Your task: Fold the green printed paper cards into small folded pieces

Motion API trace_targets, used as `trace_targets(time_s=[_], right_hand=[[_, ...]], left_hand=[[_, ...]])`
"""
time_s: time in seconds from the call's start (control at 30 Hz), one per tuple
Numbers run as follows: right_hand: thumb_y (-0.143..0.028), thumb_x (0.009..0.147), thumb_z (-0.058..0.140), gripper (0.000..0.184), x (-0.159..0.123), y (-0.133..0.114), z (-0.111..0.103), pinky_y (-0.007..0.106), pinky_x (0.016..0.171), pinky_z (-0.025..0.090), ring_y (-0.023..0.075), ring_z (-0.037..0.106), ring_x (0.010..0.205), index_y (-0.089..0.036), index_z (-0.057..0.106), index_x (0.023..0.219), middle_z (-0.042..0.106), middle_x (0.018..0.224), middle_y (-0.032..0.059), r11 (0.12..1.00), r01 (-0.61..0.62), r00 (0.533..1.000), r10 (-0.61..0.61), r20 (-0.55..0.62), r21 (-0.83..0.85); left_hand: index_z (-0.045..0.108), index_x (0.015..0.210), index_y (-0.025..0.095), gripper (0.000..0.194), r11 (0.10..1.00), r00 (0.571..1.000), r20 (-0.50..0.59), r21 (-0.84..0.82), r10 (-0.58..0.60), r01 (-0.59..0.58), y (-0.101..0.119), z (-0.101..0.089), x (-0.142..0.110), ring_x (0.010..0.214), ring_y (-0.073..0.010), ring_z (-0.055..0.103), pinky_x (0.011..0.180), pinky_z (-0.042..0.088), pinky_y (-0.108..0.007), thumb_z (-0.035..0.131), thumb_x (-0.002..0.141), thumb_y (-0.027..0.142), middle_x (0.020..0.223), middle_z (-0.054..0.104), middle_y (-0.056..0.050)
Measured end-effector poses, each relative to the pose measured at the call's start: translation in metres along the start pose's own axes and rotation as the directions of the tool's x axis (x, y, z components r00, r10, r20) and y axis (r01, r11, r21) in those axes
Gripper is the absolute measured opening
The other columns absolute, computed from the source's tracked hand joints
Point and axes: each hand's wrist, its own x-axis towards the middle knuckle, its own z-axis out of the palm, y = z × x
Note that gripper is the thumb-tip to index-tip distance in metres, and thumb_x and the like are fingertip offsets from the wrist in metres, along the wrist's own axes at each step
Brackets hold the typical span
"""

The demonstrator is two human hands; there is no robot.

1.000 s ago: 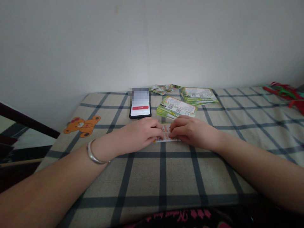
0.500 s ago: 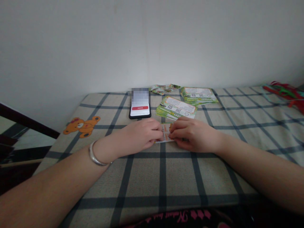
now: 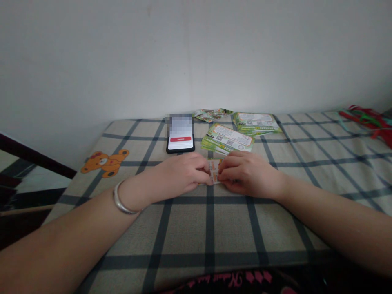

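Note:
Between my two hands lies a printed paper card (image 3: 214,170) with orange and dark text, resting on the checked cloth. My left hand (image 3: 183,174), with a silver bangle on its wrist, has its curled fingers on the card's left part. From the other side, my right hand (image 3: 249,173) grips the card's right part with bent fingers. Both hands cover most of the card, so its outer ends are hidden. Just behind it, a fanned stack of green-edged cards (image 3: 228,139) lies flat.
A phone (image 3: 181,143) with a lit screen lies behind my left hand. Folded paper pieces (image 3: 211,114) and a second card stack (image 3: 257,122) sit near the wall. An orange bear cutout (image 3: 105,163) is at left, red and green cords (image 3: 370,122) at far right.
The fingers of both hands have shifted slightly on the card, the left ones a little toward the right. Everything else stays in place.

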Motion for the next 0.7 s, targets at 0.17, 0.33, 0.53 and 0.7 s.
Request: trace_targets(time_s=[0.17, 0.33, 0.53, 0.7], right_hand=[[-0.022, 0.092, 0.052, 0.020, 0.0007, -0.0022, 0.0008, 0.032, 0.074, 0.040, 0.0169, 0.054, 0.085, -0.024, 0.069, 0.101, 0.067, 0.098, 0.0027, 0.997, 0.075, 0.997, -0.075, -0.008, 0.003], [-0.020, 0.091, 0.052, 0.021, 0.0003, -0.0006, 0.0006, 0.032, 0.075, 0.040, 0.0175, 0.053, 0.086, -0.024, 0.068, 0.105, 0.068, 0.099, 0.0019, 0.995, 0.098, 0.995, -0.098, 0.000, 0.028], [-0.022, 0.091, 0.052, 0.020, 0.0015, -0.0009, -0.0010, 0.033, 0.074, 0.039, 0.0182, 0.052, 0.085, -0.024, 0.067, 0.104, 0.067, 0.097, 0.0022, 0.994, 0.110, 0.994, -0.110, 0.014, 0.021], [-0.021, 0.094, 0.047, 0.021, 0.0044, -0.0006, -0.0058, 0.032, 0.069, 0.037, 0.0169, 0.051, 0.080, -0.022, 0.068, 0.101, 0.065, 0.094, 0.0038, 0.992, 0.123, 0.992, -0.123, 0.026, 0.011]], left_hand=[[0.071, 0.098, 0.024, 0.025, 0.999, 1.000, -0.004, 0.042, 0.020, -0.020, 0.0048, -0.0027, 0.0020, 0.091, -0.0179, 0.056, 0.079, 0.048, -0.032, 0.051, 0.090, 0.011, 0.096, 0.062, -0.005], [0.071, 0.097, 0.022, 0.023, 0.995, 0.999, -0.002, 0.087, 0.044, -0.044, 0.0059, -0.0040, 0.0037, 0.089, -0.0184, 0.056, 0.077, 0.048, -0.032, 0.050, 0.091, 0.013, 0.095, 0.063, -0.006], [0.069, 0.099, 0.021, 0.023, 0.988, 0.998, 0.034, 0.137, 0.060, -0.064, 0.0062, -0.0027, 0.0039, 0.091, -0.0184, 0.055, 0.080, 0.048, -0.033, 0.048, 0.094, 0.014, 0.097, 0.062, -0.007], [0.067, 0.096, 0.019, 0.017, 0.963, 0.993, 0.051, 0.244, 0.105, -0.114, 0.0098, -0.0035, 0.0049, 0.090, -0.0209, 0.056, 0.076, 0.049, -0.036, 0.052, 0.092, 0.015, 0.097, 0.063, -0.007]])
